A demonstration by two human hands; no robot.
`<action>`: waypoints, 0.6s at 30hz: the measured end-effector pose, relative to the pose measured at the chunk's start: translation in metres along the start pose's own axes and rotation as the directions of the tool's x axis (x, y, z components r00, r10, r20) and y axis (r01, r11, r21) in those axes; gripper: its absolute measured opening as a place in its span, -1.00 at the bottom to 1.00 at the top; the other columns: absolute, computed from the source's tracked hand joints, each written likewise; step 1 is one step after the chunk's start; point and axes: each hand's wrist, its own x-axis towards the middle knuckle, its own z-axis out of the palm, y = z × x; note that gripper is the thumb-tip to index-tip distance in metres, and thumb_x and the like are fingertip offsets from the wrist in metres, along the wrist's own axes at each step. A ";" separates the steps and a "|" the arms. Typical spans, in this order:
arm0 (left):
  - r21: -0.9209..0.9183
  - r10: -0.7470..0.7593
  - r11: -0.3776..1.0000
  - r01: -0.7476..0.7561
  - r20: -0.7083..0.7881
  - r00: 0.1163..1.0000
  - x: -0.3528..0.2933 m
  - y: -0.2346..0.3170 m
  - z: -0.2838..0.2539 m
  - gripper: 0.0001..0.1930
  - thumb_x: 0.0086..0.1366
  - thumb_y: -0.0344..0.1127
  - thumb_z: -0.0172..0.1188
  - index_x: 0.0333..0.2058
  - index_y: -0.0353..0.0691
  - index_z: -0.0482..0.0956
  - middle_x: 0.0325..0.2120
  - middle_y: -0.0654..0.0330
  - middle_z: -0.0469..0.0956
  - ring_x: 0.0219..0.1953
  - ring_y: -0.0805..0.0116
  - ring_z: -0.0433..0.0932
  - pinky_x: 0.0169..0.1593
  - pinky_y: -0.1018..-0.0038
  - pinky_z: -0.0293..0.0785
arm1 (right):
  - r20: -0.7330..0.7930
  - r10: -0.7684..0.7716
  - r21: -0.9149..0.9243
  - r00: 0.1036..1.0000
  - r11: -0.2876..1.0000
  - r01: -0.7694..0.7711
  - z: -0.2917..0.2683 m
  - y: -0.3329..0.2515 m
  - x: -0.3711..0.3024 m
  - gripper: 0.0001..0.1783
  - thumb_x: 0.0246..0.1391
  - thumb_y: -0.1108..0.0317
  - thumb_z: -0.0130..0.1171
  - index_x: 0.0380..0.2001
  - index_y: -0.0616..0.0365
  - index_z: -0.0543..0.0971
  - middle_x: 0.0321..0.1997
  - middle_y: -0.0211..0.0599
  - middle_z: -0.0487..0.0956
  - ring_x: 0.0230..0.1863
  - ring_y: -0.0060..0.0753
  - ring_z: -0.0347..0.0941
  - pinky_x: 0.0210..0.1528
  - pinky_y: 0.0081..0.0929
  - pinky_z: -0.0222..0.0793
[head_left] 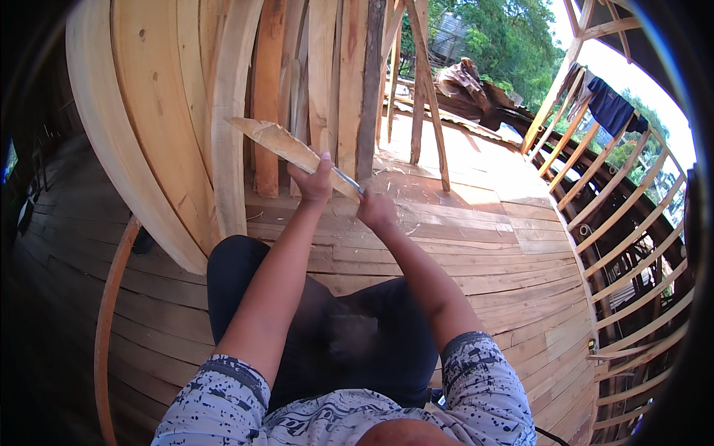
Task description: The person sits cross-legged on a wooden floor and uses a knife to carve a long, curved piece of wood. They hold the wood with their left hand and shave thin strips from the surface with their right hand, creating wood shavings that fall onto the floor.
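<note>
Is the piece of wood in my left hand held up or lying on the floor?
Held up: your left hand grips the pale wood piece, its tapered end sticking out beyond the hand.

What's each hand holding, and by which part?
Left hand: pale wooden piece, gripped partway along its length. Right hand: narrow metal tool, by its near end; the gripped part itself is hidden.

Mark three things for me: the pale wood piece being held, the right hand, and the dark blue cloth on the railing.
Pale wood piece [272, 138]: head view, on its broad face.
Right hand [378, 212]: head view, on its back.
Dark blue cloth [608, 108]: head view, mid-fabric.
</note>
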 end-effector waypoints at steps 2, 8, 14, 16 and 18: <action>0.053 0.053 0.997 -0.055 0.042 0.998 -0.003 -0.008 0.001 -0.72 0.23 -0.43 0.26 -0.28 -0.19 0.26 -0.43 0.30 0.31 -0.49 0.53 0.42 -0.43 0.53 0.59 | 0.023 -0.082 0.002 0.996 0.997 0.082 -0.015 0.005 0.003 -0.65 0.33 0.09 -0.06 -0.30 0.18 0.47 -0.53 0.13 0.58 -0.45 0.31 0.54 -0.36 0.19 0.42; 0.115 0.161 0.978 -0.176 0.126 0.979 -0.014 -0.031 -0.010 -0.66 0.20 -0.37 0.29 -0.37 -0.14 0.20 -0.51 0.30 0.29 -0.52 0.58 0.34 -0.47 0.58 0.51 | 0.109 -0.028 0.299 0.994 0.954 -0.006 -0.021 -0.024 -0.017 -0.58 0.36 0.10 -0.15 -0.30 0.28 0.48 -0.36 0.25 0.58 -0.21 0.37 0.52 -0.13 0.14 0.38; 0.068 0.107 0.990 -0.120 0.175 0.979 -0.010 -0.009 0.007 -0.65 0.23 -0.31 0.28 -0.39 -0.15 0.19 -0.53 0.30 0.27 -0.55 0.58 0.30 -0.45 0.60 0.47 | 0.094 0.210 0.300 0.973 0.926 -0.229 0.039 0.022 -0.024 -0.54 0.39 0.09 -0.16 -0.32 0.32 0.50 -0.40 0.24 0.54 -0.28 0.36 0.50 -0.19 0.12 0.32; 0.015 0.084 0.996 -0.089 0.183 0.979 -0.007 -0.009 -0.008 -0.63 0.16 -0.36 0.35 -0.35 -0.17 0.22 -0.49 0.30 0.29 -0.49 0.52 0.31 -0.38 0.55 0.33 | 0.039 0.175 0.402 0.984 0.899 -0.175 0.040 0.002 -0.023 -0.55 0.38 0.11 -0.14 -0.30 0.32 0.51 -0.38 0.26 0.55 -0.26 0.36 0.50 -0.19 0.12 0.33; -0.035 0.065 0.998 -0.060 0.165 0.984 -0.004 -0.008 -0.018 -0.62 0.13 -0.39 0.36 -0.34 -0.16 0.22 -0.48 0.31 0.28 -0.48 0.51 0.29 -0.36 0.53 0.23 | 0.036 0.133 0.502 0.990 0.855 -0.133 0.042 -0.008 -0.030 -0.57 0.37 0.13 -0.13 -0.27 0.32 0.53 -0.33 0.31 0.56 -0.19 0.38 0.51 -0.14 0.13 0.36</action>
